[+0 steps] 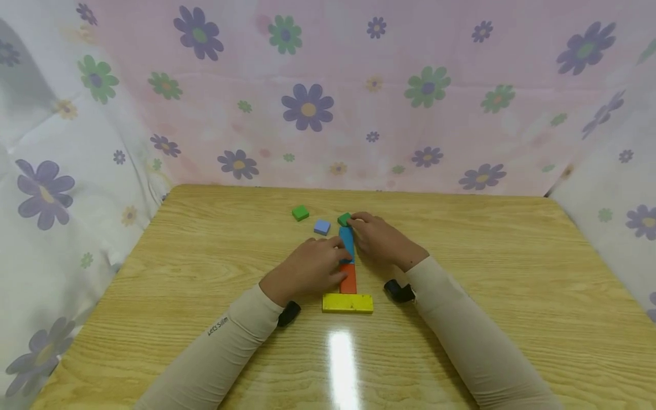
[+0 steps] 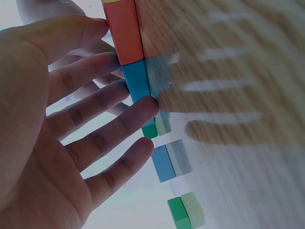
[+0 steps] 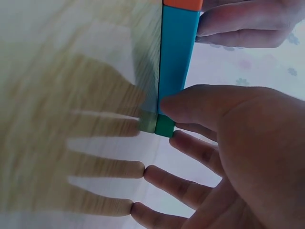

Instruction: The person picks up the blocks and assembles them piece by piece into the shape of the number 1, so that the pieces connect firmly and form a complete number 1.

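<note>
A red block (image 1: 348, 278) and a blue block (image 1: 347, 244) lie end to end, with a dark green block (image 3: 165, 126) at the blue one's far end. A yellow block (image 1: 347, 303) lies crosswise at the near end. My left hand (image 1: 314, 266) rests along the row from the left, its fairly straight fingers touching the blue block and its thumb at the red one in the left wrist view. My right hand (image 1: 381, 239) pinches the dark green block between thumb and index finger, the thumb also overlapping the blue block's end. Its other fingers are spread, fingertips on the table.
A light blue block (image 1: 322, 227) and a bright green block (image 1: 300, 213) lie apart on the wooden table (image 1: 492, 250), left of the row's far end. Black wrist devices (image 1: 398, 291) sit under both forearms. Flowered cloth (image 1: 353, 102) hangs behind the table's far edge.
</note>
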A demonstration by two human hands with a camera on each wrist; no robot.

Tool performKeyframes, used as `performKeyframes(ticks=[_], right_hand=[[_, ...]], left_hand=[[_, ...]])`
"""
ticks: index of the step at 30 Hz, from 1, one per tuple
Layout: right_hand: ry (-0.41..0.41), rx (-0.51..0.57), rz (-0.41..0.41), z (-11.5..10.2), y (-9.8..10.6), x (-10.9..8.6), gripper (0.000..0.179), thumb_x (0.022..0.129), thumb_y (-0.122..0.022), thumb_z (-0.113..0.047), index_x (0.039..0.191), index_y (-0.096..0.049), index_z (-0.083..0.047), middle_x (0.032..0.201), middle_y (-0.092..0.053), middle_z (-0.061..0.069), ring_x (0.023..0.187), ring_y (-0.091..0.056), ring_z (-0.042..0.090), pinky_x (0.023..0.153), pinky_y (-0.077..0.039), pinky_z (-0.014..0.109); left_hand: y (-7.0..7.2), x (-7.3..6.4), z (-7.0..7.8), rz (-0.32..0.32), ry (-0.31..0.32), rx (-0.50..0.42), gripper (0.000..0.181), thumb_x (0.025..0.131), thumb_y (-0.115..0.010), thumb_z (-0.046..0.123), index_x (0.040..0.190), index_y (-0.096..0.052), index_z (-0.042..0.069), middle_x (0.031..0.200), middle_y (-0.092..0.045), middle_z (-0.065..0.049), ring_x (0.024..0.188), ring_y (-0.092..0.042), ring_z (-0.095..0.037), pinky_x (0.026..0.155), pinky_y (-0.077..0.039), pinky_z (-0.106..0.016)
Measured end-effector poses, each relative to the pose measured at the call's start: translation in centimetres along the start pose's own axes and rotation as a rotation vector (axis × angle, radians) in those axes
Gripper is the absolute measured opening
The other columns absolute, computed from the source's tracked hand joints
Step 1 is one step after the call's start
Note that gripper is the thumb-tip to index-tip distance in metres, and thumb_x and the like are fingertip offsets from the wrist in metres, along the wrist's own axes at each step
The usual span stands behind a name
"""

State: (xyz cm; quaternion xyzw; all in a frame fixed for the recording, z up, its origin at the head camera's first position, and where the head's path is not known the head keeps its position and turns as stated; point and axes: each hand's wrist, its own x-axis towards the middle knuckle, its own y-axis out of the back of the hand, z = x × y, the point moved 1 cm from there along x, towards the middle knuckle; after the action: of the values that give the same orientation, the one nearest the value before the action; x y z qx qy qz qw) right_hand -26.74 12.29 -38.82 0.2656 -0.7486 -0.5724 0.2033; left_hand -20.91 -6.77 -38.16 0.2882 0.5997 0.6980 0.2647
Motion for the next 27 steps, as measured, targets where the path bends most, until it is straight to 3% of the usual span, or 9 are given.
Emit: performKeyframes(ticks=[18,27], right_hand=[[0.004,-0.008,-0.008,-0.21,0.03,-0.13,0.047,0.104,-0.055,-0.017,0.147,-0.047,0.000,0.153,-0.042,0.022,0.135,-0.050,0.040,0.108,-0.045,0.051],[0.027,-0.012,0.006,-0.11,0.04,-0.23,0.046,0.104,-0.055,-0.016,0.146,-0.047,0.000,0.151,-0.044,0.022,0.138,-0.047,0.037,0.110,-0.043,0.053]], left_hand=[[0.07,-0.04,-0.03,0.010,-0.007,0.011,0.029,0.097,-0.064,0.035,0.120,-0.073,0.020,0.113,-0.066,0.000,0.091,-0.065,-0.011,0.079,-0.055,-0.033],[0.18,-0.07,0.07,0.024,-0.021,0.038,0.032,0.097,-0.064,0.036,0.124,-0.069,0.021,0.113,-0.064,0.000,0.087,-0.061,-0.009,0.071,-0.052,-0.030]])
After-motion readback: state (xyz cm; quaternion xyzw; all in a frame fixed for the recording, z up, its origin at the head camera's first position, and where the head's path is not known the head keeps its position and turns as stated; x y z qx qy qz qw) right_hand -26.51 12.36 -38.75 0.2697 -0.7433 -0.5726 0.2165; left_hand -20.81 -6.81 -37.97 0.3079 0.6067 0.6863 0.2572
